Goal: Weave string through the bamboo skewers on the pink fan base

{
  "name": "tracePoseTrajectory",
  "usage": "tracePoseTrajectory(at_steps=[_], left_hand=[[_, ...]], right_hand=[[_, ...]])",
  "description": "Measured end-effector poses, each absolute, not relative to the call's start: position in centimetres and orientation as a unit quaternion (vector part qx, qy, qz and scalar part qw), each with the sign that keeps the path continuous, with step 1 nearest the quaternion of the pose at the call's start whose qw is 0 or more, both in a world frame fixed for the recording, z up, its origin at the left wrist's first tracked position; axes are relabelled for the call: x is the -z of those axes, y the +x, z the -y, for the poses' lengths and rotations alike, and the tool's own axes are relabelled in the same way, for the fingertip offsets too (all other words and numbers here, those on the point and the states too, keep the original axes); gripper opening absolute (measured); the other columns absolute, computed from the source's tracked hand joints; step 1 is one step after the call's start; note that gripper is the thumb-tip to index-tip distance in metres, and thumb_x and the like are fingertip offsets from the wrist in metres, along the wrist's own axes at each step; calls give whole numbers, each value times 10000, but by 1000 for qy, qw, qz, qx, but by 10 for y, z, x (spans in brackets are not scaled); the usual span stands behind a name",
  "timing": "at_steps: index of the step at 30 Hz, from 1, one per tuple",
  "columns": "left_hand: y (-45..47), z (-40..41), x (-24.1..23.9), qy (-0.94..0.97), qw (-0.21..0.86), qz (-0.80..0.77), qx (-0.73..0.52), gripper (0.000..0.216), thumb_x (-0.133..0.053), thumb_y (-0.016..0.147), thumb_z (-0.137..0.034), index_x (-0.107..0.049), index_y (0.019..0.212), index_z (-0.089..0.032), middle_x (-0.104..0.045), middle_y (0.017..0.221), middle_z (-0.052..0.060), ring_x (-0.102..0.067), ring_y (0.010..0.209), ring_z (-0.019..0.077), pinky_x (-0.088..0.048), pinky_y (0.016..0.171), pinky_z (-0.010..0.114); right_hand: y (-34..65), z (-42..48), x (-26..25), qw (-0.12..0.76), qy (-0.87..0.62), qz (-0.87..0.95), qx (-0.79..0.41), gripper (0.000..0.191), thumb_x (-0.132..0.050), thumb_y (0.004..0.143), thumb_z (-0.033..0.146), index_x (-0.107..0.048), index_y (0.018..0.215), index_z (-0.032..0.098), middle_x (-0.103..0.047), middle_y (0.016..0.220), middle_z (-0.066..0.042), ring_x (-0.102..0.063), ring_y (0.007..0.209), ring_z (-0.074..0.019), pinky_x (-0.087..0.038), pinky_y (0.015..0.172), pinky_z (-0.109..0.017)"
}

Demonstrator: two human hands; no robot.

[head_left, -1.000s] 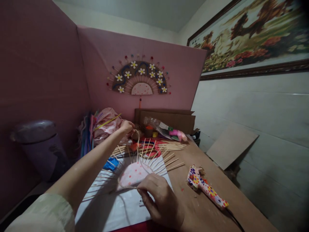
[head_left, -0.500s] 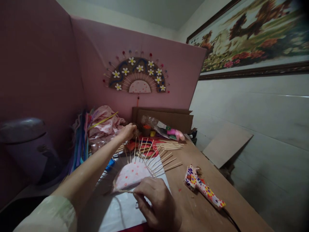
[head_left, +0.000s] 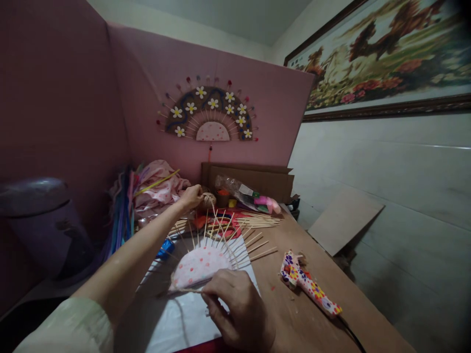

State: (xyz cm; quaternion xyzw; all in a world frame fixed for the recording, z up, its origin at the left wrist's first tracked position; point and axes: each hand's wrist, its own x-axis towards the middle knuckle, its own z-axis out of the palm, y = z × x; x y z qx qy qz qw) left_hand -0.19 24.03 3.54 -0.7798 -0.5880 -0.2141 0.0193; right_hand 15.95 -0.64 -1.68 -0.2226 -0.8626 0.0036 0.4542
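- My left hand (head_left: 191, 196) is stretched out far from me, fingers closed round the ball of twine (head_left: 209, 199), which sits lifted just off the table (head_left: 294, 318).
- My right hand (head_left: 239, 309) is close to me, fingers bent and drawn together, tips down on the straight edge of the fan frame (head_left: 198, 264). My knuckles hide whether they pinch the twine end or only press, so I cannot tell.
- The fan frame lies flat on the white sheet (head_left: 176, 328), just beyond my right fingertips and between my two hands.
- A thin strand (head_left: 220, 230) runs from the ball down across the skewers (head_left: 257, 247) toward my right fingers.
- I judge the step to be paying out twine to lace it among the skewers, with the frame pinned down. No woven rows show on the skewers yet, so this looks early.
- The next move calls for a taut strand led between skewers without bending them, and steady pressure at the straight edge so the frame does not turn.
- The frame's long axis is that straight edge, running from my right fingertips off to the left, across my view.
- Its rounded side and skewer tips point away from me, toward my left fingers.
- The patterned glue gun (head_left: 309, 287) lies to the right of my right hand, apart from it.
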Motion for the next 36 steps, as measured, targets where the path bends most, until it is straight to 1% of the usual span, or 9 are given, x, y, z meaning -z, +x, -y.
tracePoseTrajectory(at_steps=[3,6,12,16,19,22,25,31,36], left_hand=[[-2,-242,-32,-760,21,620,192,178,-512,727,-171,-629,858,-147,-668,913,117,-611,886,228,-436,715,268],[1,-236,-26,-750,32,634,186,244,-504,721,-145,-639,924,-157,-668,966,144,-613,948,260,-441,762,300],[14,-228,-24,-753,22,628,196,242,-512,727,-157,-660,918,-170,-660,1028,144,-590,1026,272,-435,828,325],[12,-235,-29,-728,-23,653,206,202,-530,690,-133,-671,834,-139,-689,871,138,-645,846,237,-465,675,266],[5,-238,-32,-733,-78,645,202,180,-541,699,-170,-676,808,-125,-679,689,79,-637,626,172,-454,548,223],[-2,-238,-33,-756,-115,614,194,180,-617,663,-251,-678,788,-137,-658,625,22,-603,551,137,-437,498,197],[-3,-239,-32,-767,-98,603,197,241,-688,586,-281,-672,786,-147,-667,698,15,-609,645,153,-437,533,199],[8,-241,-24,-778,-37,596,195,110,-594,638,-175,-657,726,-161,-680,833,67,-629,809,199,-444,661,228],[11,-234,-21,-764,3,607,220,247,-497,735,-131,-622,946,-160,-666,996,137,-609,971,262,-436,798,321]], right_hand=[[159,6,18,455,-228,861,-4,87,-461,800,134,-542,817,163,-586,668,-18,-528,624,-123,-365,551,-270],[159,6,18,450,-237,861,-3,92,-455,813,144,-545,820,164,-589,674,-21,-531,632,-124,-368,557,-268],[159,6,17,454,-230,861,13,72,-466,812,151,-537,813,161,-588,665,-17,-528,616,-119,-369,546,-265],[159,7,17,443,-241,864,6,104,-446,826,162,-549,822,159,-596,676,-25,-539,627,-129,-381,552,-274],[159,7,17,438,-241,866,5,102,-453,818,158,-555,818,157,-584,667,-24,-538,627,-129,-374,547,-276],[159,7,16,441,-233,867,0,88,-462,808,148,-550,816,156,-578,670,-21,-530,628,-125,-366,548,-275],[159,7,16,446,-229,865,-5,83,-463,805,142,-543,814,159,-572,667,-15,-517,619,-120,-359,548,-274],[159,6,17,450,-240,860,4,77,-466,807,155,-542,801,165,-569,653,-10,-520,614,-119,-350,539,-273],[159,7,17,445,-242,862,0,67,-475,809,154,-541,813,164,-578,662,-12,-526,623,-121,-352,549,-270]])
